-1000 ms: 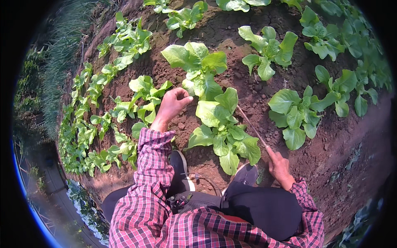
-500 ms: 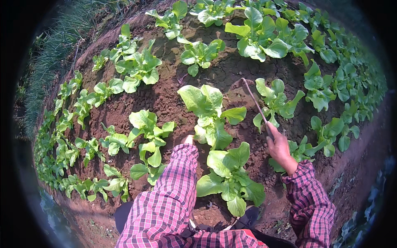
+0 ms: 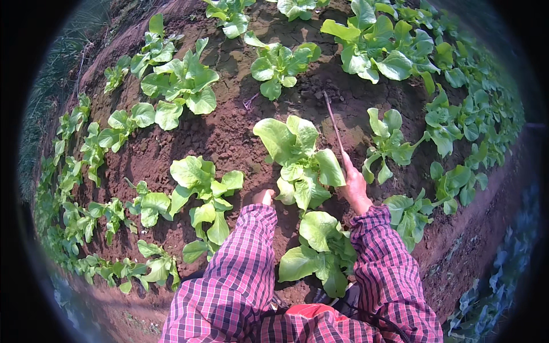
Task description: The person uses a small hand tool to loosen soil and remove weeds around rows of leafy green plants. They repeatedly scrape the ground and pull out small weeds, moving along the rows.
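My right hand is closed around the handle of a hand hoe with a thin reddish-brown shaft. The shaft points away from me, and its far end meets loose dark soil, where I cannot make out the head. My left hand is low against the soil, its fingers curled; whatever they may hold is hidden. Beside it, between my two hands, stands a light-green leafy lettuce plant. One of its right-hand leaves reaches my right hand. Nearer to me grows another lettuce, between my forearms.
Rows of leafy plants cover the reddish-brown soil bed, including a lettuce left of my left hand and one to the right of the shaft. Grassy greenery borders the far left. Bluish-green leaves line the lower right.
My right hand has swung left with the hoe, from near the right-hand lettuce to beside the middle one. My left hand stays low by the middle plant. The view has shifted slightly.
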A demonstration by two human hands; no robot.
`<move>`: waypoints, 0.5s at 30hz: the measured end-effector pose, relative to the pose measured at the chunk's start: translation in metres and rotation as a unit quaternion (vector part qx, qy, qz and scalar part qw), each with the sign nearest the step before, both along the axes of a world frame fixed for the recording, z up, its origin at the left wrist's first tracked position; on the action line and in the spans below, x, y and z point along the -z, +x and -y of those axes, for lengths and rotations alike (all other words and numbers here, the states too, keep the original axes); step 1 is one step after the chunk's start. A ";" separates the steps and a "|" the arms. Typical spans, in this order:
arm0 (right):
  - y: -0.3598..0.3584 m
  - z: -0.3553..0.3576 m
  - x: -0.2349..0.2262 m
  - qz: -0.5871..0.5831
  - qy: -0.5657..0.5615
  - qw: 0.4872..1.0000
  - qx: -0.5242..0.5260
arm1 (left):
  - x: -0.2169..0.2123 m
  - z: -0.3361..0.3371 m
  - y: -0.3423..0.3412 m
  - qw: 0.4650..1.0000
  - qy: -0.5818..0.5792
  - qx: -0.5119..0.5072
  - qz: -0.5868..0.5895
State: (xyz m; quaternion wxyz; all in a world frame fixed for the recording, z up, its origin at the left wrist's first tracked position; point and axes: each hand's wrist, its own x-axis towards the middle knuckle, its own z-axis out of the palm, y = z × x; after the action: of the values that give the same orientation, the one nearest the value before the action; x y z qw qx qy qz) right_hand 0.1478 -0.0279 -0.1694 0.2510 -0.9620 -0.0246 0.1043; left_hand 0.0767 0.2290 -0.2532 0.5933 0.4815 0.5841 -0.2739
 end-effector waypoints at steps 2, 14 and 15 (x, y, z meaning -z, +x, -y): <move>-0.047 0.034 -0.002 0.018 -0.058 0.998 -0.012 | 0.000 0.007 0.005 1.000 -0.009 0.003 -0.009; -0.020 0.042 -0.029 0.106 0.002 0.994 0.020 | -0.009 0.007 0.003 1.000 -0.005 0.008 -0.024; 0.015 0.033 -0.024 0.083 -0.022 0.995 0.042 | -0.013 0.008 0.004 1.000 -0.006 0.011 -0.027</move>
State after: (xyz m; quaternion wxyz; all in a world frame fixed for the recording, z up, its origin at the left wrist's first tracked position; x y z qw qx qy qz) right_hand 0.1624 -0.0608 -0.1456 0.2313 -0.9728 -0.0028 0.0138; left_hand 0.0808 0.2214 -0.2400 0.5774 0.4769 0.5926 -0.2967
